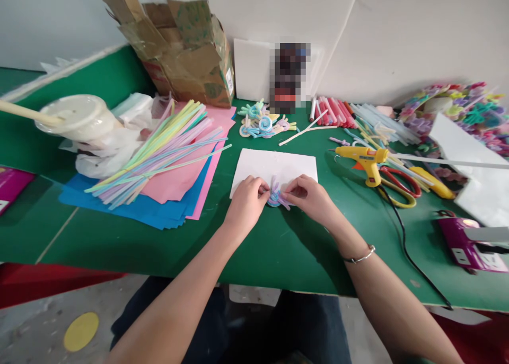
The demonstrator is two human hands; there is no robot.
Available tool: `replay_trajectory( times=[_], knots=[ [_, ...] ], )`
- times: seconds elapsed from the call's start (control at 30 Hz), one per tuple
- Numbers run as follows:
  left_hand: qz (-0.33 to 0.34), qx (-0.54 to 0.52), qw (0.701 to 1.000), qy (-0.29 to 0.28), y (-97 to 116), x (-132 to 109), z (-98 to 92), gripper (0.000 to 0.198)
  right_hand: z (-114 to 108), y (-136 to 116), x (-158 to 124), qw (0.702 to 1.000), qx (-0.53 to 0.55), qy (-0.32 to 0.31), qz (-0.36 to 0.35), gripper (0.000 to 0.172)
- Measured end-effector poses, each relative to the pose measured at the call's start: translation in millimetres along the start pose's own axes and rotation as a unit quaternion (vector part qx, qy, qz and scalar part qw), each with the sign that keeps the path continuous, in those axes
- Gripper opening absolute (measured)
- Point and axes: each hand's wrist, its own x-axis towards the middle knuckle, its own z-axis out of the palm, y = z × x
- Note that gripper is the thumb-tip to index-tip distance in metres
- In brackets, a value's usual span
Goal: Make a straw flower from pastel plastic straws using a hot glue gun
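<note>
My left hand (247,200) and my right hand (310,195) meet at the near edge of a white foam sheet (274,165) on the green table (119,242). Both pinch a small coiled straw flower (275,196), blue in the middle with purple loops. The fingers of each hand are curled round it. A silver bracelet sits on my right wrist.
A bundle of pastel straws (159,149) lies on pink and blue paper (167,200) at the left. Finished straw flowers (262,121) sit behind the sheet. A yellow glue gun (363,160), scissors (397,186) and its black cord lie to the right. A cardboard box (186,51) stands at the back.
</note>
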Motion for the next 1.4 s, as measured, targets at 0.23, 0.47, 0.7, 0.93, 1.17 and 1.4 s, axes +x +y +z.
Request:
replay_trajectory(
  times=[0.23,0.47,0.7,0.93,1.17,1.4],
  knots=[
    [0.008,-0.001,1.000,0.004,0.1,-0.1,-0.1,0.011,0.0,0.4,0.1,1.000,0.004,-0.001,0.002,0.012],
    [0.003,-0.004,1.000,0.001,-0.4,-0.5,-0.3,0.011,-0.1,-0.9,0.2,1.000,0.002,-0.002,0.006,0.013],
    [0.003,-0.006,1.000,0.001,0.0,0.6,0.0,0.012,-3.1,-0.4,-0.3,0.998,0.052,-0.019,0.039,0.018],
    [0.003,-0.004,1.000,0.002,-1.6,1.0,1.2,0.011,-1.9,-0.4,-0.6,0.999,0.035,-0.017,0.022,0.012],
    [0.008,0.002,1.000,0.000,-1.0,0.0,0.4,0.010,-0.8,-4.4,-0.5,1.000,0.013,-0.012,0.020,0.011],
    [0.010,-0.003,1.000,0.005,-1.7,0.3,1.1,0.011,-0.1,-4.1,-0.4,1.000,0.010,-0.003,0.019,0.012]
  ],
)
